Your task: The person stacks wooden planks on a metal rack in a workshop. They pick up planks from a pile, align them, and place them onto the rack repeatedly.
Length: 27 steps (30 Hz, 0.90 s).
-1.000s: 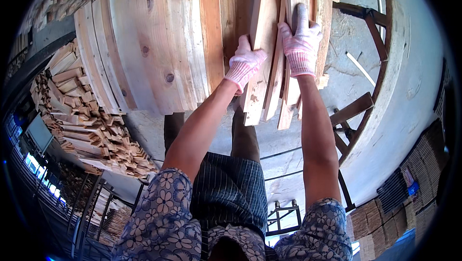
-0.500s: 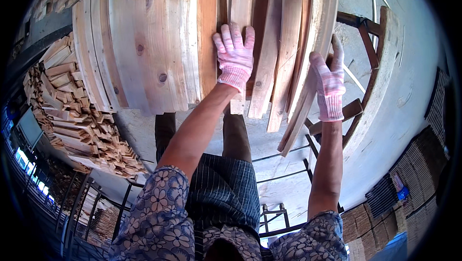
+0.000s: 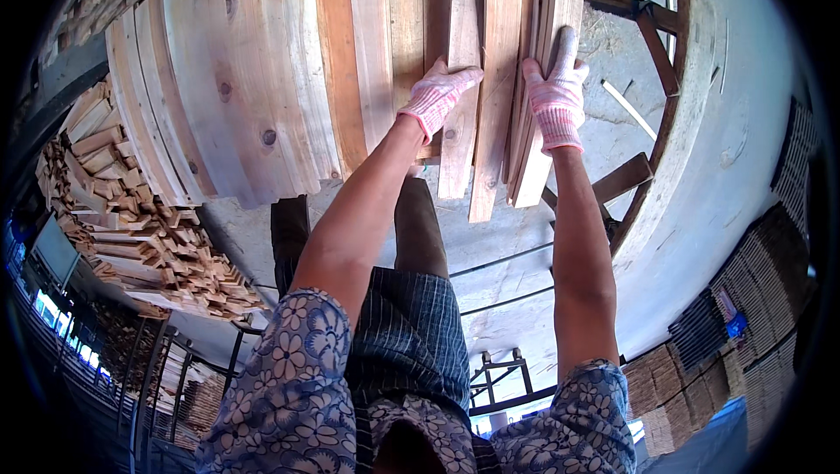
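Both my hands wear pink-and-white knit gloves. My left hand (image 3: 440, 100) grips a narrow plank (image 3: 455, 163) by its left edge, thumb lying across the top, other fingers mostly hidden below the edge. My right hand (image 3: 557, 100) closes round several upright wooden strips (image 3: 534, 168) at the right side of the pile; its index finger points along them and its thumb rests on their left. Between my hands lies a loose, lighter plank (image 3: 496, 115). To the left, wide knotty boards (image 3: 254, 80) lie side by side, bordered by an orange-toned board (image 3: 339, 63).
A wooden frame (image 3: 678, 115) with cross braces stands right of the pile. Offcuts (image 3: 157, 220) are heaped at the left. Stacked wood bundles (image 3: 682, 404) stand at the lower right, and a dark metal stand (image 3: 503, 382) is behind my legs.
My left hand has moved from lying on a plank to gripping the edge of another one to its right. The right-hand strips have straightened and moved left against the pile with my right hand.
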Tool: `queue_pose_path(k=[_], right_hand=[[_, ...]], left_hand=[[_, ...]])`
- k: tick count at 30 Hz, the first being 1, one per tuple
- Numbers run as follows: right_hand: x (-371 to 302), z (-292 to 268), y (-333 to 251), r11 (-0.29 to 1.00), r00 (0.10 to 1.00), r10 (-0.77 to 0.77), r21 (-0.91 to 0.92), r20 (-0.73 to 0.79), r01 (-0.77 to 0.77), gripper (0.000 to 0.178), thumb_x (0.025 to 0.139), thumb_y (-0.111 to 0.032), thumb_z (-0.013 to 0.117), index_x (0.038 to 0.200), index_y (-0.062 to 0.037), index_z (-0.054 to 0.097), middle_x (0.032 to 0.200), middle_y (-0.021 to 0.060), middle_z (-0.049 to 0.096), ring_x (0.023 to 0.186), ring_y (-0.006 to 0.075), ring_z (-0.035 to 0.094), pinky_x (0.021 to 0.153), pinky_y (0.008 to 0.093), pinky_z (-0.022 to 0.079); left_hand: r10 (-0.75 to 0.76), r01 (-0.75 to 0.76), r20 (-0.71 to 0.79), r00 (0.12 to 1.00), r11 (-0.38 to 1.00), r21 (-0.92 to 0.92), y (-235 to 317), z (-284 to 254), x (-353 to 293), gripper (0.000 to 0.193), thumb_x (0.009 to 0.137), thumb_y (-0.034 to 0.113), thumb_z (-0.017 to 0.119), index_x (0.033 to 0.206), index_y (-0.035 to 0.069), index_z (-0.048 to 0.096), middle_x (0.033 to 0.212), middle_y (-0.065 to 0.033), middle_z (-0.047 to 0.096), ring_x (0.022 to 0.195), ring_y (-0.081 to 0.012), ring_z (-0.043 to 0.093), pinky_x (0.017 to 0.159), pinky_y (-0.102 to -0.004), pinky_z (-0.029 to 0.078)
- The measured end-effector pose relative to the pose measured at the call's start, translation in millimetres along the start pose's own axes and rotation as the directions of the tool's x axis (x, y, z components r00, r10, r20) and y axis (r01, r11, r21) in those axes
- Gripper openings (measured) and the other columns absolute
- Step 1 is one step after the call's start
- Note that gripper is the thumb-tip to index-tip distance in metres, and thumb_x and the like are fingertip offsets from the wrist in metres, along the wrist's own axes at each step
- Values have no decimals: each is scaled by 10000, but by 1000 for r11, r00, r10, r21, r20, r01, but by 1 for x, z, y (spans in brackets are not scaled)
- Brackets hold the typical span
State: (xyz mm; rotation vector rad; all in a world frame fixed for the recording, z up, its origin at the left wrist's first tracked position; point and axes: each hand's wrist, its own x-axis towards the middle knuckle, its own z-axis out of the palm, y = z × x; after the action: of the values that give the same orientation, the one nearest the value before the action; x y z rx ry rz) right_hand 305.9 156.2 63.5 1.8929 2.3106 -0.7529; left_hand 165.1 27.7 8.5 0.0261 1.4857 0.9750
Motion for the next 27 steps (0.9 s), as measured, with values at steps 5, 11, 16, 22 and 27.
queue_pose_path(k=[5, 11, 16, 22, 27], right_hand=[[-6, -3, -10, 991, 999, 39, -129, -12, -40, 867, 854, -354, 739, 1572, -303, 256, 1315, 265, 471, 1159, 448, 580, 978, 501, 498], [-21, -26, -10, 995, 997, 68, -80, 30, -65, 981, 803, -298, 798, 1600, -309, 225, 1199, 248, 506, 1060, 415, 616, 911, 479, 532], [-71, -1, -81, 985, 984, -129, 132, 120, 113, 969, 794, -224, 780, 1592, -291, 236, 1217, 259, 491, 1103, 429, 596, 937, 500, 512], [-53, 89, -126, 978, 981, 48, 189, 186, -83, 838, 950, -388, 641, 1611, -233, 149, 1320, 285, 446, 1173, 460, 559, 988, 514, 489], [-66, 104, -159, 989, 989, -53, 141, 141, 33, 804, 961, -346, 643, 1597, -125, 204, 1207, 300, 499, 1025, 450, 587, 918, 508, 486]], left_hand=[[99, -129, -207, 973, 982, -140, 17, -12, -64, 471, 859, 172, 795, 1217, -2, 543, 1086, -155, 697, 1014, -258, 679, 871, -364, 560], [200, -53, -548, 812, 961, 272, 50, -158, -145, 535, 870, 273, 761, 1262, 3, 515, 1085, -158, 670, 929, -262, 667, 811, -376, 549], [387, 366, -686, 616, 630, 685, 12, -297, -123, 594, 820, 412, 751, 1217, 46, 503, 1247, -213, 548, 1117, -391, 592, 936, -482, 497], [493, 378, -590, 640, 466, 800, 16, -258, -103, 756, 815, 501, 759, 1320, 24, 461, 1304, -229, 505, 1234, -413, 502, 1036, -478, 439], [586, 335, -554, 591, 446, 830, -1, -270, -93, 1004, 802, 555, 742, 1571, 198, 205, 1305, -194, 470, 1207, -402, 498, 1018, -552, 413]])
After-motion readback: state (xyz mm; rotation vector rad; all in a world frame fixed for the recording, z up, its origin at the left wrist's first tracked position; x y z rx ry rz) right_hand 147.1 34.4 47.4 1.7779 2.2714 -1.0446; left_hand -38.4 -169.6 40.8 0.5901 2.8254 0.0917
